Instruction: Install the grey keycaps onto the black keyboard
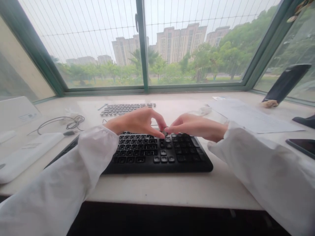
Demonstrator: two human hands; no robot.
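A black keyboard lies on the white sill. Its left and middle sections show bare key sockets, while keycaps sit on the arrow keys and number pad. Above the navigation keys, my left hand and my right hand meet fingertip to fingertip. Pinched between them is a small dark keycap, partly covered by the fingers. Behind the keyboard, loose keycaps are laid out in rows; my left hand hides some of them.
At the left are a coiled black cable and a white box. Paper sheets lie at the right, near a dark phone. A dark upright device leans by the window. The sill's front edge runs close below the keyboard.
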